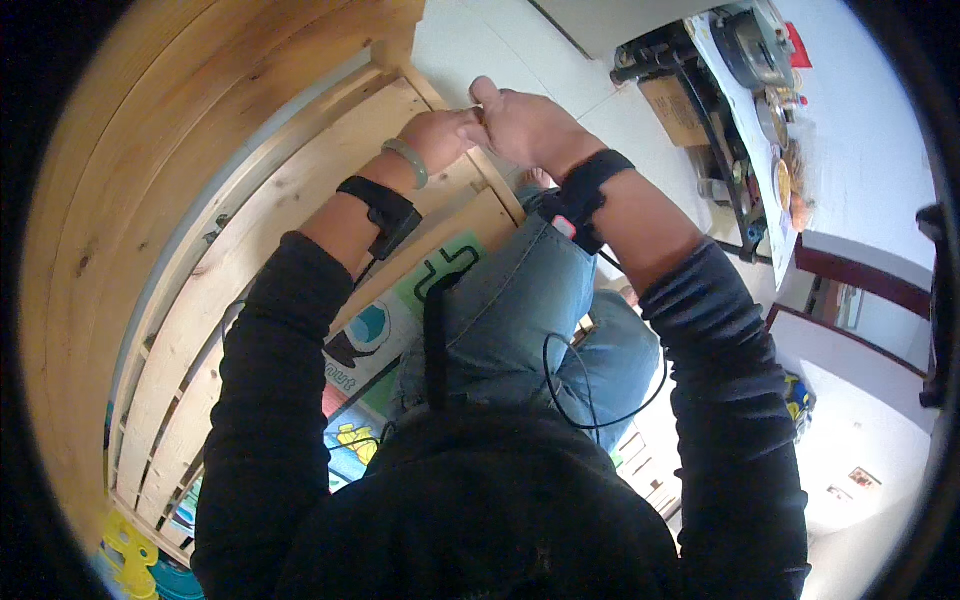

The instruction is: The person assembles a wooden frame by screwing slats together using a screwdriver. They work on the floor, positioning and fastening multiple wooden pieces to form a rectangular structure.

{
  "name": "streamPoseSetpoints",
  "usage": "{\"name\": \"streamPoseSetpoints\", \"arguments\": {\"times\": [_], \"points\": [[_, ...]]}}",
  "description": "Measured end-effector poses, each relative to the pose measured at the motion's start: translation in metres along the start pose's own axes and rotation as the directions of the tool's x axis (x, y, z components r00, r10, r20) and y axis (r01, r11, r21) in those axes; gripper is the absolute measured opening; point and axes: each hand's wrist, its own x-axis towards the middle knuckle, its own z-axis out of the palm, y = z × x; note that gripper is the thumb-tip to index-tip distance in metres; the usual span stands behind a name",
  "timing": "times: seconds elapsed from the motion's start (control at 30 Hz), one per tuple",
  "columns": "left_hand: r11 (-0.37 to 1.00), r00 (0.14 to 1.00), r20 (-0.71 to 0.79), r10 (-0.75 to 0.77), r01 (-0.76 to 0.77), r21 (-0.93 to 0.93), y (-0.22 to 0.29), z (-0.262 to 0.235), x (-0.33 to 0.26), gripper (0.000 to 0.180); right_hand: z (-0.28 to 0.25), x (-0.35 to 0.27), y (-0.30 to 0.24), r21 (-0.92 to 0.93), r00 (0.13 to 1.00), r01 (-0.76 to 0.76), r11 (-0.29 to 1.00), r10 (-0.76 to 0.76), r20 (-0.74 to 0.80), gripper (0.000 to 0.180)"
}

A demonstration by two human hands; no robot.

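- The pale wooden slatted bed frame [300,190] fills the left of the view; its corner post edge sits under both hands.
- The left hand [440,135], with a green bangle [408,162] and black wrist strap [380,212], is curled shut against that edge.
- The right hand [520,125] presses beside it, touching, fingers folded; whether they pinch anything small is hidden.
- Both forearms reach up from dark sleeves.
- White tiled floor [500,50] lies open beyond; a cluttered black rack [700,110] stands right.

Pale wooden slat frame [250,220], blue jeans [520,300], black sleeves [270,400], green bangle [408,160], colourful cartoon-patterned mat [375,335].
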Motion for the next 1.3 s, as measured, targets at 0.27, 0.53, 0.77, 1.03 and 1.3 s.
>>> {"name": "streamPoseSetpoints", "arguments": {"times": [0.27,0.53,0.77,1.03,1.3], "points": [[0.984,0.993,0.029,-0.112,0.107,0.140,-0.011,0.000,0.008,0.038,0.012,0.007,0.001,-0.045,0.999,-0.035,0.998,0.034,-0.021,0.029],[0.999,0.990,0.143,0.019,-0.024,0.037,-0.017,-0.013,0.015,0.037,0.009,-0.006,0.012,-0.173,0.975,0.135,0.976,-0.162,-0.150,0.029],[0.998,0.998,-0.015,-0.056,0.056,0.023,-0.013,-0.005,0.013,0.039,0.013,-0.003,-0.006,0.158,0.978,-0.129,0.979,0.152,-0.142,0.033],[0.983,0.968,0.218,-0.120,0.146,-0.110,-0.035,-0.006,0.013,0.046,0.002,-0.008,0.001,-0.044,0.969,0.193,0.980,-0.197,-0.151,0.026],[0.989,0.992,-0.009,-0.127,0.127,0.069,-0.004,-0.002,0.015,0.040,0.000,-0.009,-0.007,0.156,0.983,-0.097,0.983,0.120,-0.141,0.031]]}}
